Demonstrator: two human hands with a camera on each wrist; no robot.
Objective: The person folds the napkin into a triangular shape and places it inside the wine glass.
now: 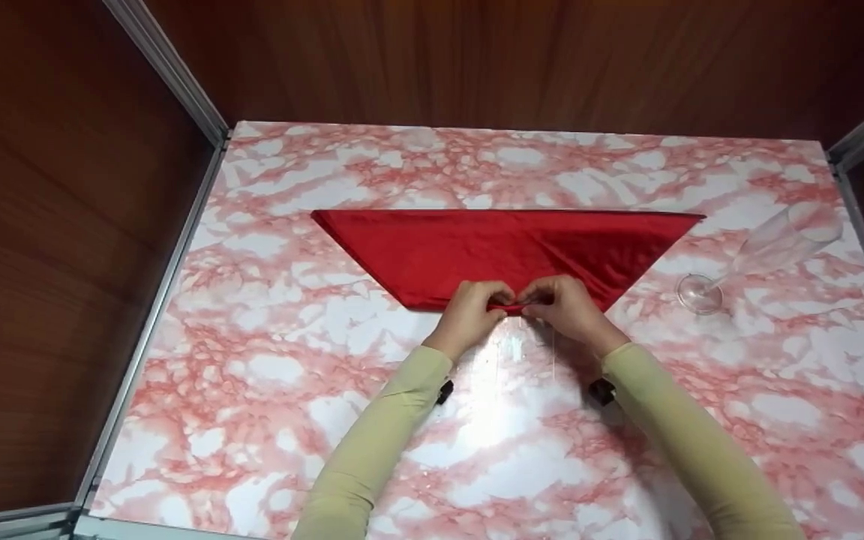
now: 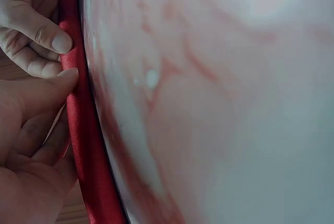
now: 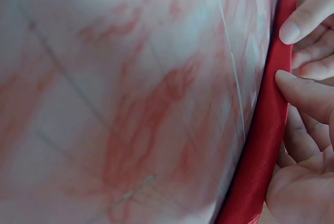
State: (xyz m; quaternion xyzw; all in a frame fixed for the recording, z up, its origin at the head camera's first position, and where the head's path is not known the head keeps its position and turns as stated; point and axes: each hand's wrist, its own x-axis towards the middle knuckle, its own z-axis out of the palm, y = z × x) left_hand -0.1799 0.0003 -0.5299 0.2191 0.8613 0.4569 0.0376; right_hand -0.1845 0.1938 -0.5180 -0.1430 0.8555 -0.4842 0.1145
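A shiny red cloth napkin [image 1: 469, 244] lies on the table, its long straight edge at the back and its sides slanting in toward a shorter front edge. That front edge is a narrow rolled or folded band [image 2: 86, 130]. My left hand [image 1: 473, 311] pinches the band near its middle, thumb on the near side and fingers behind. Right beside it, my right hand [image 1: 563, 307] pinches the same band the same way. In the right wrist view both thumbs press on the red band [image 3: 269, 109], close together.
A clear stemmed glass [image 1: 777, 244] lies on its side to the right of the napkin, its round foot toward the cloth. The table [image 1: 267, 420] has a red and white marbled top. Brown wood panels [image 1: 477, 67] rise at the back and sides.
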